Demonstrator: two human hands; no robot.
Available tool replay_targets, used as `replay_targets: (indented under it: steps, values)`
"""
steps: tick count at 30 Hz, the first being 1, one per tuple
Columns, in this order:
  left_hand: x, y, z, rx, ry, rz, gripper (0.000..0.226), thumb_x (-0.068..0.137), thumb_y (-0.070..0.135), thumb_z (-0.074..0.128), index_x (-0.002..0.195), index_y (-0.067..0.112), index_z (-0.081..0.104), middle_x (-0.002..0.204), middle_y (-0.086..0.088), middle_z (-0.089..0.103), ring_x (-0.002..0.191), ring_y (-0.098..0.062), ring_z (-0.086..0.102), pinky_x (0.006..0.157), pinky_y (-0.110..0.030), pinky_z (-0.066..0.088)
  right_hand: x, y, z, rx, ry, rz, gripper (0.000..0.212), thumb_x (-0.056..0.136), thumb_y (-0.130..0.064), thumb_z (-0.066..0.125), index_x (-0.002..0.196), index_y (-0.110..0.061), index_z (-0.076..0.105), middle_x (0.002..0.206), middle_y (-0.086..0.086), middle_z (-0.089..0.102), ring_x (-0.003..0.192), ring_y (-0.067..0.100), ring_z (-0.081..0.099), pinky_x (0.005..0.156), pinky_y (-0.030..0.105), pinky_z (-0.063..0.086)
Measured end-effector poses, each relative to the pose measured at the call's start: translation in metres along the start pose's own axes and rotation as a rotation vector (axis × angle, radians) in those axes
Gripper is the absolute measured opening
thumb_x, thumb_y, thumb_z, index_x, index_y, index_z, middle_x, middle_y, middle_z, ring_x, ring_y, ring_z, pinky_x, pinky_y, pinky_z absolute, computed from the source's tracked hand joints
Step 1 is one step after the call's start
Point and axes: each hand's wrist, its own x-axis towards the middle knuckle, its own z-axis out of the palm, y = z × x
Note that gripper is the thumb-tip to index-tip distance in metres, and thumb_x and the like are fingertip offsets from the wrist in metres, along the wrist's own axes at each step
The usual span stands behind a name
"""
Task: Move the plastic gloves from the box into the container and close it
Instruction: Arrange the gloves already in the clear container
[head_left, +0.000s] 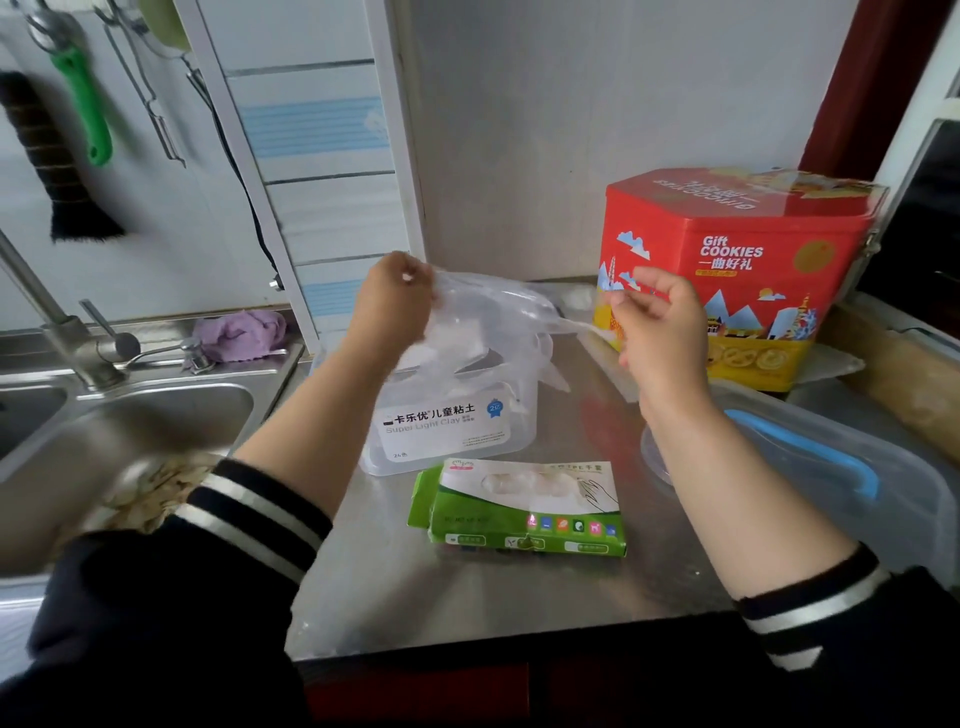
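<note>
A clear plastic glove (498, 312) is stretched in the air between my two hands, above the open clear container (447, 426) with a white label. My left hand (395, 301) pinches the glove's left end. My right hand (660, 322) pinches its right end. The green and white glove box (524, 509) lies flat on the steel counter in front of the container, with more gloves showing through its opening. The container's clear lid with a blue handle (810, 457) lies to the right, partly under my right forearm.
A red cookie tin (743, 270) stands at the back right. A steel sink (119, 431) with a tap is on the left, a purple cloth (244, 332) behind it. Brushes hang on the wall. The counter's front edge (493, 649) is near me.
</note>
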Motion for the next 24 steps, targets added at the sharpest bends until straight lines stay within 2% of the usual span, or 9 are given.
replay_targets:
  steps: [4,6,8,11,13,16,18,22,24]
  values:
    - [0.039,-0.025,-0.020,0.388,-0.039,-0.077,0.020,0.092,0.004,0.048,0.110,0.000,0.054,0.103,-0.018,0.069,0.081,-0.033,0.069,0.057,-0.030,0.052,0.001,0.006,-0.007,-0.078,-0.009,-0.022,0.024,0.094,-0.014,0.060,0.117,-0.015,0.053,0.094,-0.005,0.063,0.053,0.004,0.047,0.037,0.014,0.035]
    - [0.043,-0.039,-0.021,0.568,-0.028,-0.089,0.040,0.090,-0.001,0.045,0.130,-0.004,0.040,0.107,-0.020,0.064,0.094,-0.038,0.064,0.070,-0.037,0.050,-0.007,0.010,-0.009,-0.149,-0.085,-0.054,0.019,0.094,-0.012,0.060,0.111,-0.018,0.055,0.092,-0.005,0.061,0.048,0.001,0.049,0.038,0.014,0.037]
    - [0.038,-0.048,-0.019,0.741,-0.049,-0.051,0.053,0.087,-0.008,0.042,0.137,-0.006,0.025,0.103,-0.024,0.062,0.094,-0.041,0.059,0.071,-0.040,0.041,-0.018,0.014,-0.009,-0.214,-0.181,-0.080,0.015,0.093,-0.011,0.061,0.104,-0.020,0.056,0.093,-0.003,0.062,0.044,-0.002,0.050,0.038,0.013,0.037]
    - [0.033,-0.056,-0.015,0.944,-0.192,-0.019,0.051,0.079,-0.014,0.051,0.125,0.001,0.033,0.091,-0.022,0.061,0.090,-0.042,0.060,0.068,-0.041,0.041,-0.032,0.018,-0.007,-0.288,-0.330,-0.081,0.015,0.091,-0.010,0.062,0.099,-0.021,0.057,0.093,-0.001,0.063,0.043,0.000,0.050,0.040,0.013,0.038]
    - [0.033,-0.057,-0.015,1.049,-0.335,0.010,0.036,0.079,-0.011,0.049,0.113,0.004,0.048,0.097,-0.016,0.062,0.086,-0.038,0.061,0.067,-0.038,0.045,-0.039,0.018,-0.006,-0.363,-0.447,-0.093,0.012,0.092,-0.014,0.063,0.099,-0.023,0.059,0.093,-0.003,0.064,0.043,0.001,0.051,0.044,0.016,0.042]
    - [0.031,-0.054,-0.014,1.194,-0.563,-0.003,0.015,0.087,-0.001,0.046,0.089,0.003,0.061,0.106,-0.012,0.066,0.072,-0.027,0.058,0.067,-0.034,0.050,-0.045,0.020,-0.006,-0.525,-0.624,-0.097,0.008,0.090,-0.026,0.065,0.093,-0.031,0.060,0.090,-0.011,0.062,0.052,0.004,0.056,0.060,0.029,0.052]
    - [0.031,-0.053,-0.012,1.229,-0.635,0.000,0.016,0.093,0.008,0.046,0.090,0.003,0.061,0.105,-0.010,0.063,0.073,-0.025,0.057,0.068,-0.032,0.049,-0.046,0.023,-0.006,-0.644,-0.709,-0.089,0.010,0.087,-0.034,0.069,0.087,-0.037,0.059,0.085,-0.015,0.062,0.066,0.003,0.059,0.074,0.037,0.055]
    - [0.031,-0.050,-0.019,1.278,-0.497,0.071,0.032,0.090,0.013,0.050,0.119,0.017,0.062,0.124,-0.006,0.060,0.119,-0.029,0.049,0.090,-0.038,0.045,-0.053,0.020,-0.008,-0.760,-0.850,-0.123,0.016,0.080,-0.048,0.071,0.084,-0.034,0.067,0.085,-0.018,0.060,0.081,0.002,0.057,0.082,0.034,0.051]
    - [0.022,-0.042,-0.021,1.236,-0.342,0.159,0.040,0.089,0.009,0.050,0.125,0.024,0.061,0.129,-0.008,0.055,0.125,-0.030,0.041,0.093,-0.040,0.040,-0.059,0.019,-0.009,-0.772,-0.958,-0.103,0.026,0.078,-0.052,0.070,0.093,-0.031,0.070,0.097,-0.017,0.057,0.094,0.006,0.056,0.086,0.030,0.048]
